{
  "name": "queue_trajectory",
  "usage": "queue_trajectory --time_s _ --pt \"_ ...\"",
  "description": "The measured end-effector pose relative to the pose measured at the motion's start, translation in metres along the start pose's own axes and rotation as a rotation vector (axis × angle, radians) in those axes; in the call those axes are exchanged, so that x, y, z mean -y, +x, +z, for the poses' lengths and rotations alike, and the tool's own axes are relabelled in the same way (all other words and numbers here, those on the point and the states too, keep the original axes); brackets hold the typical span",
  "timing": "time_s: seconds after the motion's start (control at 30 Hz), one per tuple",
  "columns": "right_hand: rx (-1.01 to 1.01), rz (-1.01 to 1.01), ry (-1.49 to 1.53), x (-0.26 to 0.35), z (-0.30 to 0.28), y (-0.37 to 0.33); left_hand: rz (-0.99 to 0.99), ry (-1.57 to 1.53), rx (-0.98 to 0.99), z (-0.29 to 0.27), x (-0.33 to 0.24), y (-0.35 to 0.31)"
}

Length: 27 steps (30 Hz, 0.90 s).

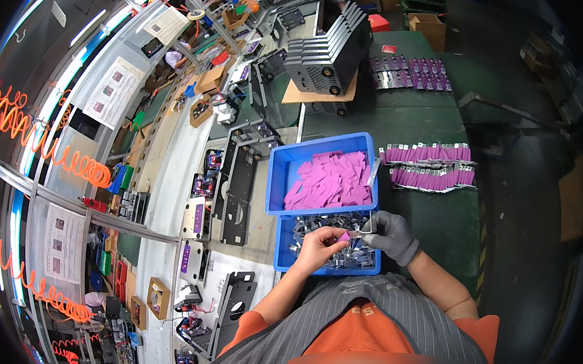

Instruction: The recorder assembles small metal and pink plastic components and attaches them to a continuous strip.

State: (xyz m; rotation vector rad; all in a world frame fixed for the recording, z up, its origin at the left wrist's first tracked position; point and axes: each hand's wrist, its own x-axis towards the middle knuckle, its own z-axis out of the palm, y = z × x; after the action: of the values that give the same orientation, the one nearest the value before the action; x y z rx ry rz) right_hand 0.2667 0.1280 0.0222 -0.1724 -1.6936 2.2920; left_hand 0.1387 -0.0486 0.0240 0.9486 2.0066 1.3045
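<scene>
My bare left hand [321, 248] pinches a small purple strip [345, 237] between thumb and fingers. In a grey glove, my right hand [393, 237] grips a thin bent metal bracket [371, 224], its end close to the strip. Whether strip and bracket touch is too small to tell. Both hands are over a blue bin [281, 247] of loose metal brackets [360, 256]. Just beyond it, a second blue bin [275, 181] holds a heap of purple strips [331, 181]; a metal piece [373, 172] leans at its right wall.
Rows of metal pieces with purple strips [432, 166] lie on the green table [429, 220] to the right, with more rows [410, 74] farther off. Stacked dark metal housings [329, 54] stand behind the bins. Left is a work line [169, 224] with black frames [238, 185] and orange coiled hoses [72, 158].
</scene>
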Motion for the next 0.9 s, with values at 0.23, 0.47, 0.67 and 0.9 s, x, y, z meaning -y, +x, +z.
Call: queue_trajectory --time_s 0.23,0.47,0.67,0.9 --pt "0.172 0.262 -0.027 -0.008 -0.01 0.006 0.088 0.137 0.123 0.004 -0.008 0.002" --pt "0.419 -0.107 -0.344 0.035 -0.043 0.015 0.186 0.171 0.233 0.003 -0.017 0.002" --pt "0.56 0.024 -0.829 0.015 -0.035 0.009 0.358 0.315 0.298 0.011 -0.022 0.003" --pt "0.184 -0.156 -0.576 0.002 -0.065 -0.014 0.23 0.281 -0.005 0.011 -0.004 -0.01"
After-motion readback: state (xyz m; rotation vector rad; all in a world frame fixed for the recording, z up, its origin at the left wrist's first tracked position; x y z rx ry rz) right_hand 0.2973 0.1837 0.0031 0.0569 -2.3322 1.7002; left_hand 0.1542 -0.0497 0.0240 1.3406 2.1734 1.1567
